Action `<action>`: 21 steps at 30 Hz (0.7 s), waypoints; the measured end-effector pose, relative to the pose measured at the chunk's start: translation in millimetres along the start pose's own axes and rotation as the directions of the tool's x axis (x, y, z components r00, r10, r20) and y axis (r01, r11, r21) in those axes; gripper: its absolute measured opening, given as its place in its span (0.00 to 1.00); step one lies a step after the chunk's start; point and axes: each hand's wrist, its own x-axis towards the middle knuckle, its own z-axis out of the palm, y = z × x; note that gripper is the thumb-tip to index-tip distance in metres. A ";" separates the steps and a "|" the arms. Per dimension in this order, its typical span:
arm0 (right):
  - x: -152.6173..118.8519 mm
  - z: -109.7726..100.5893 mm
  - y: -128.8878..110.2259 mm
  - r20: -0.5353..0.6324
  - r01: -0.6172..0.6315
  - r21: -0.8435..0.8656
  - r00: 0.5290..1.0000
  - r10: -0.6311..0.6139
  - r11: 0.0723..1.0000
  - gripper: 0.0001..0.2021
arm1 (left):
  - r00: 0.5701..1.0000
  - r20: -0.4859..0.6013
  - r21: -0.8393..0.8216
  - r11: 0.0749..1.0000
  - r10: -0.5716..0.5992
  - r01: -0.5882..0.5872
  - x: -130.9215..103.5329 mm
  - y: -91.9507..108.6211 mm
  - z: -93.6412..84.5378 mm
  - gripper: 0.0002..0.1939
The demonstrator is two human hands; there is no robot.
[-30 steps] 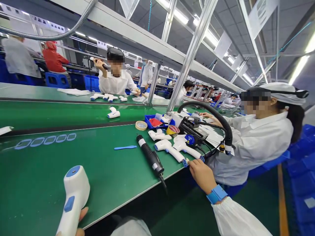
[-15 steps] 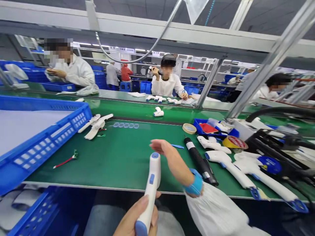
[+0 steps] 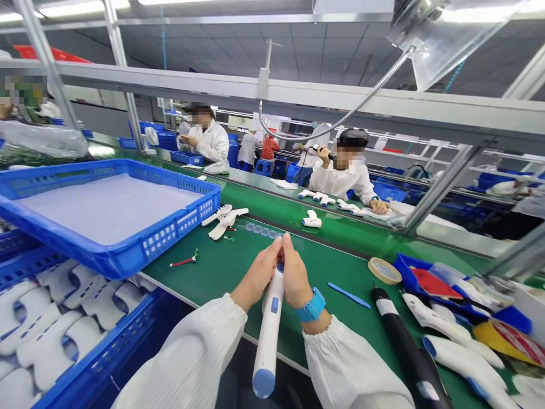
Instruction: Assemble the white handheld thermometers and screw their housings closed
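Note:
Between my two hands is a white thermometer gun (image 3: 271, 329) with a blue button and a blue end cap. Its long handle points down toward me, past the bench edge. My left hand (image 3: 259, 277) is closed around the left side of its head, and my right hand (image 3: 297, 274) presses on the right side. The fingertips of both hands meet above the head and hide most of it. A blue band (image 3: 311, 307) circles my right wrist.
A blue tray (image 3: 170, 238) stands at left, above a crate of white housings (image 3: 63, 335). White shell parts (image 3: 225, 220) and a red-wired piece (image 3: 184, 261) lie on the green bench. At right are a blue stick (image 3: 349, 295), black electric screwdriver (image 3: 404, 341) and tape roll (image 3: 384, 271). Co-workers sit opposite.
My left hand has moved from the handle up to the thermometer gun's head. My right hand, open beside it before, has closed against it. The view has turned left.

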 end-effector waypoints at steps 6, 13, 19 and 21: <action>29.2 10.1 9.5 0.026 0.050 -0.051 0.998 -0.048 0.997 0.29 | 0.958 -0.239 0.074 0.987 0.156 -0.142 26.6 -18.2 -7.4 0.24; 54.7 16.9 35.7 0.102 -0.041 -0.026 0.994 0.043 0.999 0.29 | 0.913 -0.394 0.095 0.993 0.105 -0.073 39.1 -27.5 -25.8 0.23; 68.3 9.1 41.6 0.197 -0.222 0.062 0.958 0.207 0.973 0.26 | 0.966 -0.169 -0.132 0.976 -0.197 0.176 58.1 -28.9 -33.9 0.29; 69.5 8.6 40.4 0.210 -0.245 0.089 0.952 0.223 0.965 0.26 | 0.955 -0.104 -0.195 0.947 -0.278 0.255 63.9 -27.4 -35.3 0.31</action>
